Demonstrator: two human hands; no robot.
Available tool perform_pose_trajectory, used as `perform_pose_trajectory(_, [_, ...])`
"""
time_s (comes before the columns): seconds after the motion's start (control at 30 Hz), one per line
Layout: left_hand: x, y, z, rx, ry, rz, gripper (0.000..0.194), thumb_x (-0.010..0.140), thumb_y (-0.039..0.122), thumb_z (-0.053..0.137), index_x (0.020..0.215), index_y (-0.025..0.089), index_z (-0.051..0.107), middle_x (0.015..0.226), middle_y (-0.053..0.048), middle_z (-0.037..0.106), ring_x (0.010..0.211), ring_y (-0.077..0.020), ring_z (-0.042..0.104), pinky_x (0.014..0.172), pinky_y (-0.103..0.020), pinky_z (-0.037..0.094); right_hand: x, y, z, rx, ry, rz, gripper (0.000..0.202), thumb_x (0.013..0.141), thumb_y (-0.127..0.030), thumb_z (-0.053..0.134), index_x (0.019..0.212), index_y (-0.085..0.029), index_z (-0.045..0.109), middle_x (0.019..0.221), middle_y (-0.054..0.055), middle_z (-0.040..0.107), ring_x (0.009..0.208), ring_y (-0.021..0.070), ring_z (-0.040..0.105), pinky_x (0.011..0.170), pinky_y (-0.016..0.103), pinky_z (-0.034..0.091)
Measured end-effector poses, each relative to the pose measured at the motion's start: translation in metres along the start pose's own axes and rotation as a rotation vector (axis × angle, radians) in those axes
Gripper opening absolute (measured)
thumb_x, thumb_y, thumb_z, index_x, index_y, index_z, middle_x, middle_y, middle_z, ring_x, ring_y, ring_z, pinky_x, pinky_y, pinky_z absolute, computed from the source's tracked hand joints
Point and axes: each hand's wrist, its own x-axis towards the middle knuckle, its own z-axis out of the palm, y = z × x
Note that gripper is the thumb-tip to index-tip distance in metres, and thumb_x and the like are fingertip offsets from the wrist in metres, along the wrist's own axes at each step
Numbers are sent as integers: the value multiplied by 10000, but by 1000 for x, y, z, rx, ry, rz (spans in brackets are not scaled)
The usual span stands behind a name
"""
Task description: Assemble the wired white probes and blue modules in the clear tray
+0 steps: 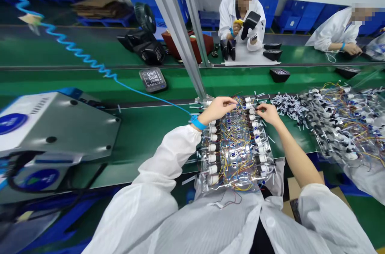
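Observation:
In front of me lies a clear plastic tray [240, 180] with rows of small parts, its near end over the table edge at my lap. White cylinders with black ends [212, 158] line both sides, and yellow, red and blue wires [237, 140] run between them. My left hand [219, 109] is over the far left of the tray, fingers closed by the wires; what they hold is hidden. At the far right row, my right hand [268, 113] pinches at a small dark piece beside a white cylinder, too small to name. A blue strap [197, 123] circles my left wrist.
A coiled blue cord [90, 61] runs from my wrist strap to the upper left. Grey equipment [81, 125] stands left. Loose white-and-black pieces [288, 105] and more wired parts [345, 125] are piled right. Behind the metal post [177, 25], a co-worker [255, 9] handles a black device.

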Motion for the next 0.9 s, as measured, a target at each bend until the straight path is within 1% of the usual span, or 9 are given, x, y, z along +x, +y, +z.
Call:
perform_pose_trajectory(0.17, [-3, -23, 2, 270, -53, -39, 353, 948, 346, 679, 1208, 142, 804, 1072, -113, 835, 899, -218, 756, 863, -352, 600, 0, 12, -5, -93, 41, -94, 177, 873, -353, 727, 917, -205, 814, 930, 96, 720, 821, 234, 640, 841, 413, 542])
perform_pose_trajectory(0.23, [-9, -26, 0, 420, -181, -27, 338, 965, 315, 651, 1212, 148, 811, 1115, -113, 841, 958, -234, 775, 928, -364, 593, 0, 11, -5, -37, -28, -81, 212, 839, -370, 765, 975, -214, 809, 902, 68, 694, 776, 210, 623, 815, 396, 548])
perform_pose_trajectory(0.3, [-19, -24, -2, 497, -396, 12, 325, 981, 311, 642, 1218, 173, 817, 1208, -101, 832, 1064, -245, 785, 1001, -358, 577, -1, 12, -4, 141, -17, 51, 291, 773, -421, 830, 974, -221, 762, 841, 26, 676, 703, 179, 607, 719, 348, 547])
perform_pose_trajectory(0.37, [-31, -17, -1, 516, -545, 55, 362, 1003, 329, 633, 1306, 205, 787, 1280, -84, 814, 1114, -242, 786, 1024, -345, 572, -1, 15, 0, 396, 145, 265, 406, 704, -488, 879, 935, -233, 663, 739, -26, 636, 609, 151, 579, 587, 290, 509])
perform_pose_trajectory(0.4, [-36, -13, 0, 522, -560, 71, 393, 1014, 334, 623, 1363, 214, 757, 1299, -84, 808, 1114, -240, 788, 1022, -344, 576, 1, 16, 3, 505, 233, 356, 463, 682, -522, 886, 926, -242, 609, 694, -52, 608, 568, 142, 565, 535, 269, 484])
perform_pose_trajectory(0.5, [-46, -1, 2, 559, -444, 121, 434, 1048, 312, 567, 1447, 197, 697, 1350, -110, 783, 1166, -257, 774, 1057, -378, 572, 8, 16, 11, 670, 332, 442, 554, 654, -584, 876, 936, -252, 533, 682, -76, 599, 543, 130, 581, 501, 249, 496])
perform_pose_trajectory(0.63, [-39, 4, -7, 566, -221, 139, 359, 1048, 277, 557, 1317, 155, 760, 1324, -130, 789, 1198, -264, 753, 1092, -398, 559, 17, -2, 10, 764, 345, 345, 477, 681, -539, 881, 880, -219, 589, 767, -37, 654, 635, 110, 632, 597, 244, 564])
perform_pose_trajectory(0.77, [-23, 0, -15, 528, -119, 101, 317, 1023, 258, 589, 1248, 132, 774, 1229, -130, 813, 1078, -251, 769, 1024, -390, 585, 16, -32, -16, 814, 542, 115, 352, 751, -434, 886, 888, -202, 659, 801, -25, 683, 649, 109, 647, 613, 250, 567])
perform_pose_trajectory(0.9, [1, -12, -9, 561, -73, 132, 379, 983, 266, 674, 1324, 109, 723, 1339, -160, 759, 1220, -284, 718, 1130, -423, 537, 12, -57, -50, 821, 691, -9, 334, 779, -394, 898, 886, -198, 650, 790, -35, 662, 622, 106, 629, 618, 269, 566])
